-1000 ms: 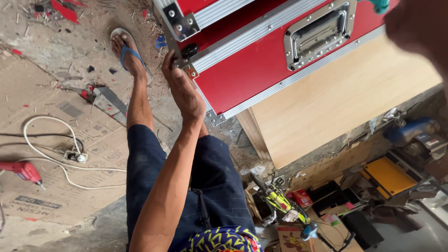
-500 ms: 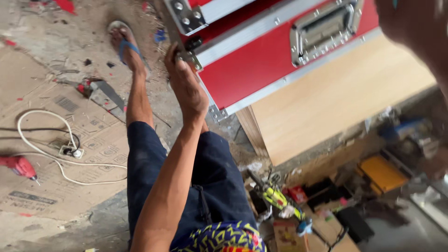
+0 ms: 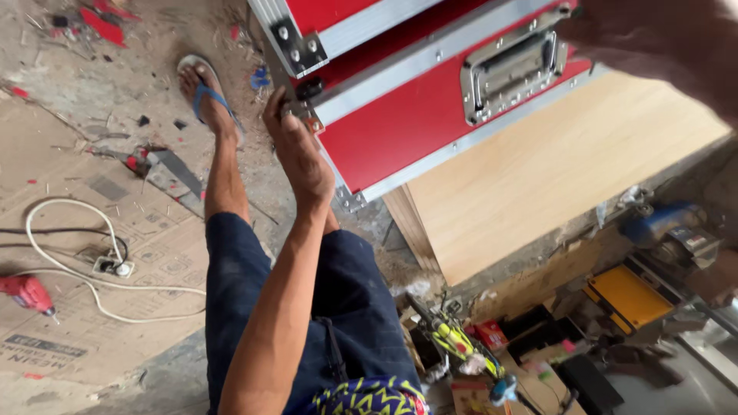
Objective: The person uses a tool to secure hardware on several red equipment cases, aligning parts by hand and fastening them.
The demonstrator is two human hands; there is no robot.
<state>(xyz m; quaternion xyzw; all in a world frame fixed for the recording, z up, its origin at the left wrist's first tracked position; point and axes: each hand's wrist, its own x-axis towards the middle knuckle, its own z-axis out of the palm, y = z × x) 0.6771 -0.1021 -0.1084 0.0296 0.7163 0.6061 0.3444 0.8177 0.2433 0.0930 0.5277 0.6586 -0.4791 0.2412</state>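
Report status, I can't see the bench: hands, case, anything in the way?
Left hand gripping red case at its corner. Right hand blurred at case's far end. Wooden board underneath.

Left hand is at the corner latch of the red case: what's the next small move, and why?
Probably steady the red case first: the left hand grips its metal-edged corner, the right hand blurs near the recessed handle, and the case overhangs the plywood board.

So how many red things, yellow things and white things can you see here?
Red: 2, the red case under the left hand and the red drill
Yellow: 1, the yellow box
White: 1, the white cable
Total: 4
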